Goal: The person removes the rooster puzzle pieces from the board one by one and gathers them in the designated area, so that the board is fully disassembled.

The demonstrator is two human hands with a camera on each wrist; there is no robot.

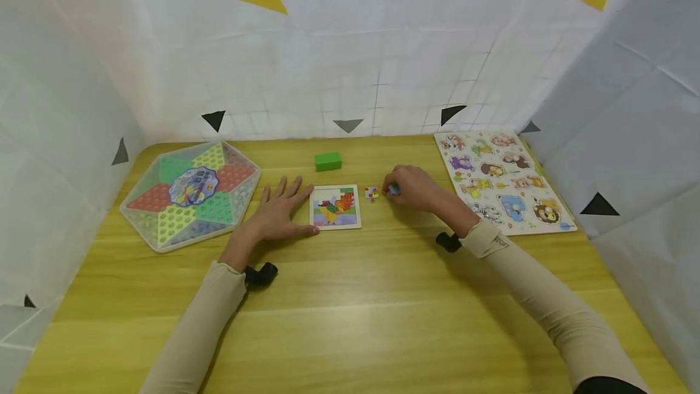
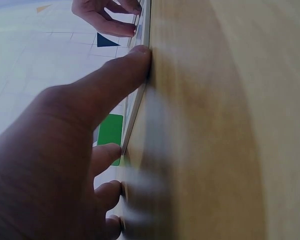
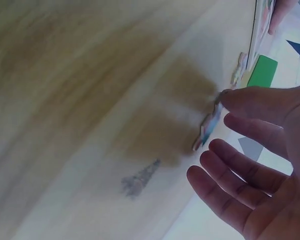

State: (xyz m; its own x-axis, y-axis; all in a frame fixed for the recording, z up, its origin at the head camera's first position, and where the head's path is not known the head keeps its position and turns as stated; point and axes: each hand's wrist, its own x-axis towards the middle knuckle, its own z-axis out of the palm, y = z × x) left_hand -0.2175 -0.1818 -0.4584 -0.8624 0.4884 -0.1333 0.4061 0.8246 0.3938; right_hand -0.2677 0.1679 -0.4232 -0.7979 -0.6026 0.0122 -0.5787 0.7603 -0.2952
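A small framed jigsaw puzzle (image 1: 359,211) with a colourful bird picture lies on the table in the head view. My left hand (image 1: 279,214) is spread flat at its left side, thumb at the lower left corner and index fingertip by the upper left. In the left wrist view, the thumb (image 2: 117,75) presses against the frame's edge (image 2: 135,112). Right of the frame lies a loose yellow-and-red puzzle piece (image 1: 371,193). Just beyond it my right hand (image 1: 412,190) pinches a bluish puzzle piece (image 3: 208,127) between thumb and index finger, low over the table; the other fingers are loosely bent.
A green block (image 1: 328,162) sits behind the framed puzzle. At the left lies a hexagonal Chinese checkers set (image 1: 248,190) under a clear cover. An animal puzzle board (image 1: 505,184) lies at the right, near the right forearm. White sheeting (image 1: 350,47) encloses the table's back and sides.
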